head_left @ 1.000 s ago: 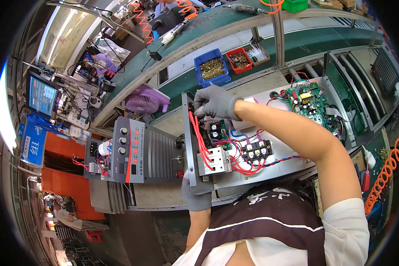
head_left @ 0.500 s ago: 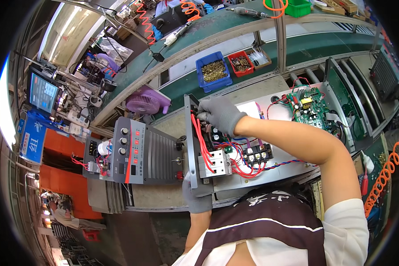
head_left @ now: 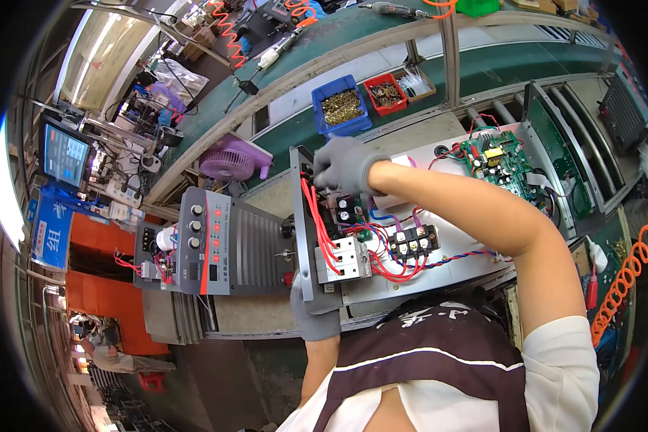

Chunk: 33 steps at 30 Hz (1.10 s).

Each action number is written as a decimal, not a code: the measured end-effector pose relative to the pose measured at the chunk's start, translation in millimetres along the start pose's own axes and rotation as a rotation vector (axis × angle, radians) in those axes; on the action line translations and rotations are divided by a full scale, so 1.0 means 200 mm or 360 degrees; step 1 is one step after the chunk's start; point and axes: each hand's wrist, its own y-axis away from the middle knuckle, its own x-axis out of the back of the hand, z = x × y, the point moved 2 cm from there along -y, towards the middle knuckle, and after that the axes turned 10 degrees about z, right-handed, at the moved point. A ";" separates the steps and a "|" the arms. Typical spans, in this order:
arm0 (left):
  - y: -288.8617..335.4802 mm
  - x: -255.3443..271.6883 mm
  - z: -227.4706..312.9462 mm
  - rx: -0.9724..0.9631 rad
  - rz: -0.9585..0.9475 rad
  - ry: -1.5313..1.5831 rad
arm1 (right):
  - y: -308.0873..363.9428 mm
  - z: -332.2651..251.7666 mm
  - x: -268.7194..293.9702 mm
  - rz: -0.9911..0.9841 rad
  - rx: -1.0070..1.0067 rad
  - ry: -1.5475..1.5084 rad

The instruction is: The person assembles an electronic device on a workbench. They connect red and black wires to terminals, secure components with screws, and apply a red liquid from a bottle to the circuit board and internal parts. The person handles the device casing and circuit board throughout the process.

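Observation:
An open metal chassis (head_left: 371, 294) lies on the bench in front of me, its upright grey end panel (head_left: 303, 223) on the left. My right hand (head_left: 347, 167), in a grey glove, is over the panel's far inner side with fingers curled together; whatever is in them is hidden. Red wires (head_left: 317, 216) run from beside those fingers down to a white circuit breaker (head_left: 342, 259). Grey-gloved too, my left hand (head_left: 315, 317) grips the chassis at the panel's near lower corner, its fingertips partly hidden behind the panel. A black terminal block (head_left: 414, 243) and green circuit board (head_left: 498, 165) sit inside.
Left of the chassis stands a grey machine (head_left: 219, 241) with knobs. Beyond are a purple fan (head_left: 227, 164), a blue bin (head_left: 342, 131) of brass-coloured parts and a red bin (head_left: 385, 106). Rollers (head_left: 583, 137) lie right; an orange coiled hose (head_left: 623, 288) hangs nearby.
My right hand has risen slightly along the end panel, its fingers more curled. My left hand stays at the lower corner. The whole view has shifted a little.

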 end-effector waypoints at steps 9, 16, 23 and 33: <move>-0.10 0.03 -0.04 -0.0153 -0.0114 -0.0429 | -0.06 0.03 0.01 -0.0302 -0.0697 -0.1102; -0.11 0.02 -0.06 0.0297 -0.0144 0.0337 | -0.06 0.05 -0.02 -0.0349 -0.0552 -0.1140; -0.01 0.09 -0.11 -0.0224 -0.0146 -0.0583 | -0.15 0.11 0.05 -0.0263 0.0189 0.0167; -0.10 0.18 -0.25 -0.0118 -0.0130 -0.0761 | -0.09 -0.06 0.00 -0.0331 0.0139 0.0410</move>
